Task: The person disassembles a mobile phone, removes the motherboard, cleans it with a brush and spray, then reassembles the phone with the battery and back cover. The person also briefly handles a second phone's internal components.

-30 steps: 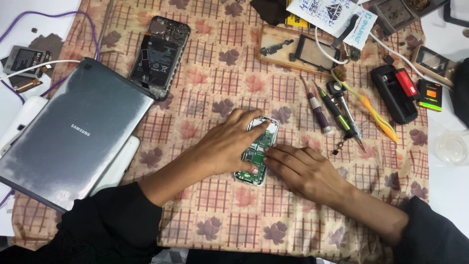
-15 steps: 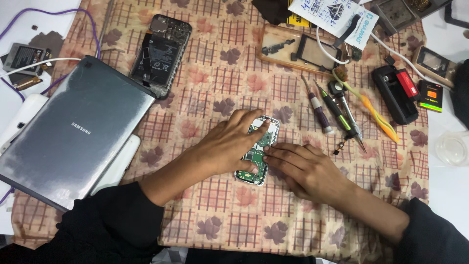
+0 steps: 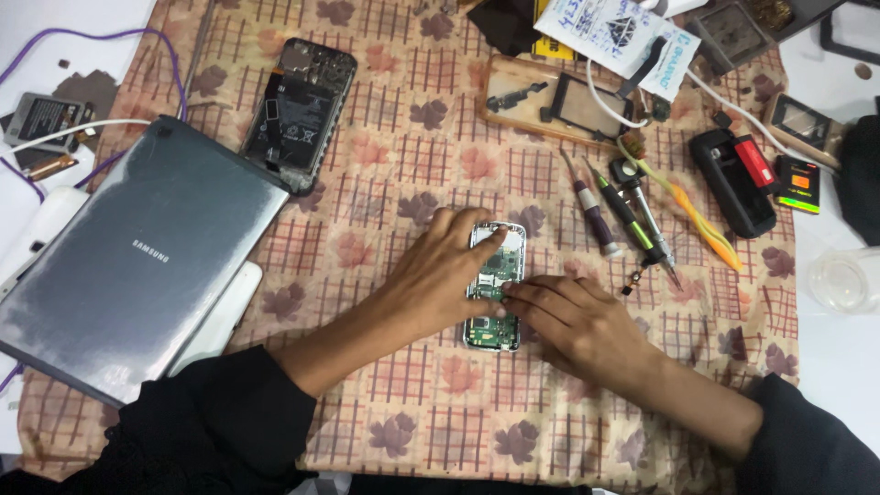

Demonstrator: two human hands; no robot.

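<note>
Opened phone: a small handset [image 3: 495, 286] with its back off and green circuit board bare lies flat on the patterned cloth [image 3: 403, 165], near the middle of the tabletop.
Left hand: the left hand [image 3: 449, 275] lies over the handset's left edge, fingers closed down on its frame and pinning it to the cloth.
Right hand: the right hand [image 3: 573, 321] comes in from the right; its fingertips pinch together at the middle of the board. Whether they hold a small part I cannot tell.
Slip risk: the cloth is soft and creased, so a hard push from the right hand could, I judge, skid the handset out from under the left.
Board risk: bare fingertips press straight on the exposed board; too much force or a twist could bend it or tear a thin connector.
Lost parts: anything tiny lifted off the board could drop into the busy leaf pattern and be hard to find.
Nearby tools: screwdrivers [image 3: 619, 215] and tweezers [image 3: 653, 225] lie just right of the hands; a sweep of the right wrist could roll them.
Other clutter: a grey tablet [image 3: 137, 266] lies well left, a second opened phone [image 3: 298, 115] above it, a black and red box [image 3: 738, 174] to the far right.
</note>
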